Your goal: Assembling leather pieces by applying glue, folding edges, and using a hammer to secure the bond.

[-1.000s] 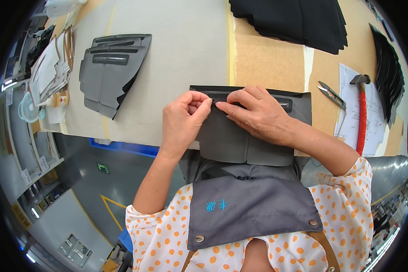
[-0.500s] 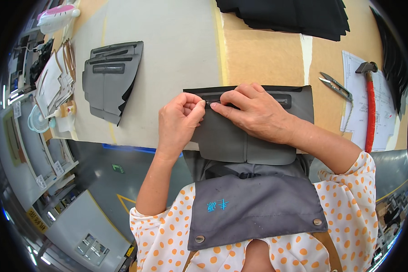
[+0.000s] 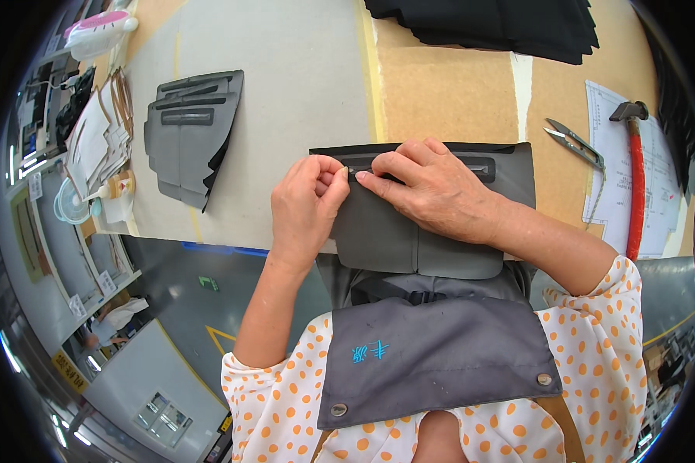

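Fine fingerwork on a grey panel [image 3: 421, 243]

From where I stand, the table [image 3: 286, 100] begins at far left with a fanned pile of pale cut sheets [image 3: 96, 143], a small bottle [image 3: 119, 186] just below them. Next comes a short stack of grey pieces [image 3: 185, 158] with dark slots, lying well apart from the worker.

The left hand [image 3: 310, 202] has thumb and forefinger pinched together at the left end of the panel's slot; I can't tell what, if anything, is between them. The panel lies at the table's near edge, its lower part overhanging. The right hand [image 3: 428, 185] rests on it, fingers bent, thumb near the other hand's fingertips; whether it grips, I can't tell.

Beyond lies a black stack [image 3: 502, 29], then snips [image 3: 575, 144], and a red-handled hammer [image 3: 636, 185] across a printed sheet [image 3: 658, 224].
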`<act>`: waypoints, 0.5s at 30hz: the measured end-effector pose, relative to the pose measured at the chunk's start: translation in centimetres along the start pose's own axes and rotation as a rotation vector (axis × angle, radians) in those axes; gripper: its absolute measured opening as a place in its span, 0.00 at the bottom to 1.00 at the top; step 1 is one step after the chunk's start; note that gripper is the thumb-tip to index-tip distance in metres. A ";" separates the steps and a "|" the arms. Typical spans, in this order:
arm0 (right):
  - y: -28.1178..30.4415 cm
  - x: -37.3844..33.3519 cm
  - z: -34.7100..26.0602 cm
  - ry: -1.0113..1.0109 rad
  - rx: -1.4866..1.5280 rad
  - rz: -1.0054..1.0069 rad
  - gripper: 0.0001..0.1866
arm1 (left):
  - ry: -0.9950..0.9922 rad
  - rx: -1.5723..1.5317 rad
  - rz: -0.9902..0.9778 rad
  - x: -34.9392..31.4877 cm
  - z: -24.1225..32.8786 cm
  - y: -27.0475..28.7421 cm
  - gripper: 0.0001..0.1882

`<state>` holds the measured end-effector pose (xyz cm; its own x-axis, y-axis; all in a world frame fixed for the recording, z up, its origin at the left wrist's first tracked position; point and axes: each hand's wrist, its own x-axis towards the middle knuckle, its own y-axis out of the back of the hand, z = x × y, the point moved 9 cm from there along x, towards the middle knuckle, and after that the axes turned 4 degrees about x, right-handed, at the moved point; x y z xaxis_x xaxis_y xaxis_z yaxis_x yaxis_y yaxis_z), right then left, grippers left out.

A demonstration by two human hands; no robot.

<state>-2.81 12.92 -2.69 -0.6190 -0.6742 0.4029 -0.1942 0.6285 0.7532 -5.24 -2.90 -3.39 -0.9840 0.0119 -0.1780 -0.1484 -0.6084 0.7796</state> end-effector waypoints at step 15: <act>-0.1 0.3 -0.1 -0.009 -0.001 -0.038 0.22 | 0.273 -0.319 -0.267 1.3 -1.7 -0.5 0.15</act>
<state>-2.91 12.59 -2.58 -0.6181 -0.6937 0.3697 -0.2166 0.6024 0.7682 -6.31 -3.94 -5.08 -0.8477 0.0178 -0.5302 -0.3115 -0.8257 0.4703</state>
